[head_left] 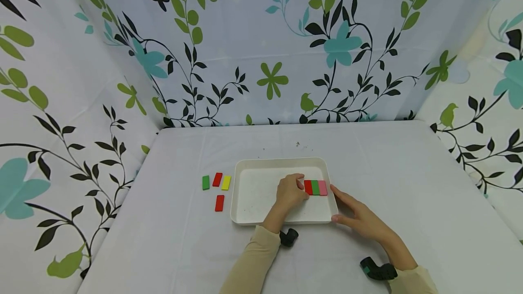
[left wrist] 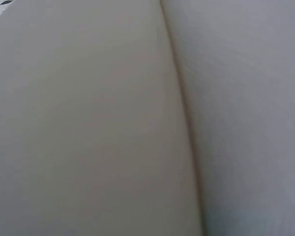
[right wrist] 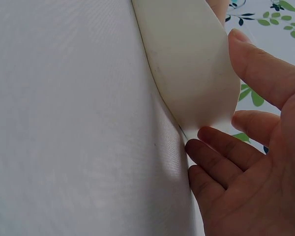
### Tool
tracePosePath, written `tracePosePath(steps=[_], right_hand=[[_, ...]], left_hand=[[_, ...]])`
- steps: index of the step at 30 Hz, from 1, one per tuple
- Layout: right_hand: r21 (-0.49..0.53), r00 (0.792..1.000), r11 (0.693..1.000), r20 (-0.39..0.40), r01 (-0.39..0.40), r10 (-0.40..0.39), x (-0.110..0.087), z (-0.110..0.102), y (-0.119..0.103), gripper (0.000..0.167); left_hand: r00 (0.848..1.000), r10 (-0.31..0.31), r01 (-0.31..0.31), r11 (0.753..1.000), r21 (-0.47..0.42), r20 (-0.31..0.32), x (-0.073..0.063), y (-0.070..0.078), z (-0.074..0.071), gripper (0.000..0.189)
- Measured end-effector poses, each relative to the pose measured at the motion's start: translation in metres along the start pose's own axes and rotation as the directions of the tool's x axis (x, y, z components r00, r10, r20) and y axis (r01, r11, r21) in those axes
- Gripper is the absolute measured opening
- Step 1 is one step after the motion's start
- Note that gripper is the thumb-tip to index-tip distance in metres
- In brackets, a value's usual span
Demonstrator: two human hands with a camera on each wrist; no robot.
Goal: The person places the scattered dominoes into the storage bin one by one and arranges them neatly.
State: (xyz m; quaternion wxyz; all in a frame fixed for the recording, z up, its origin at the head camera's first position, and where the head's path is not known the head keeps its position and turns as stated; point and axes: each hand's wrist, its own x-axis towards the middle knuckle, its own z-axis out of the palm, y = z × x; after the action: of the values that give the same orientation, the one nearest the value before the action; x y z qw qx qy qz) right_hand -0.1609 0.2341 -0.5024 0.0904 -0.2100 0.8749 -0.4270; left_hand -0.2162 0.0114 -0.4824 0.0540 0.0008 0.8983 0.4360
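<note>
A shallow white tray (head_left: 261, 163) lies on the table in the head view. Inside it, near the right end, a red block (head_left: 308, 188), a green block (head_left: 315, 188) and a pink block (head_left: 323, 188) stand side by side in a row. My left hand (head_left: 289, 193) reaches over the tray's front rim and pinches the red block at the row's left end, its fingers partly covering it. At the tray's right side, my right hand (head_left: 359, 217) rests relaxed fingers against the rim and corner. In the right wrist view its thumb (right wrist: 265, 69) touches the tray wall (right wrist: 187, 64).
Left of the tray lie a green block (head_left: 206, 183), two red blocks (head_left: 217, 179) and a yellow block (head_left: 226, 183). Patterned curtains (head_left: 245, 49) hang behind and beside the white-covered table (head_left: 171, 221). A pale tray wall (left wrist: 98, 98) fills much of the left wrist view, blurred.
</note>
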Motion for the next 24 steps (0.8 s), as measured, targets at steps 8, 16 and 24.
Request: tracePosePath(steps=[8,16,24], right_hand=[[-0.017,1.0,1.0,0.001,0.002,-0.002,0.0,0.0,0.0,0.08],[0.003,1.0,1.0,-0.001,0.004,-0.004,0.001,0.0,-0.001,0.081],[0.022,1.0,1.0,-0.002,0.016,-0.016,-0.001,0.0,0.0,0.08]], left_hand=[[0.993,0.116,-0.117,0.99,-0.085,-0.013,-0.011,0.009,-0.022,0.055],[0.96,0.277,-0.28,0.945,-0.168,-0.039,-0.036,0.018,-0.069,0.049],[0.932,0.327,-0.348,0.927,-0.136,-0.156,-0.062,0.006,-0.132,0.047]])
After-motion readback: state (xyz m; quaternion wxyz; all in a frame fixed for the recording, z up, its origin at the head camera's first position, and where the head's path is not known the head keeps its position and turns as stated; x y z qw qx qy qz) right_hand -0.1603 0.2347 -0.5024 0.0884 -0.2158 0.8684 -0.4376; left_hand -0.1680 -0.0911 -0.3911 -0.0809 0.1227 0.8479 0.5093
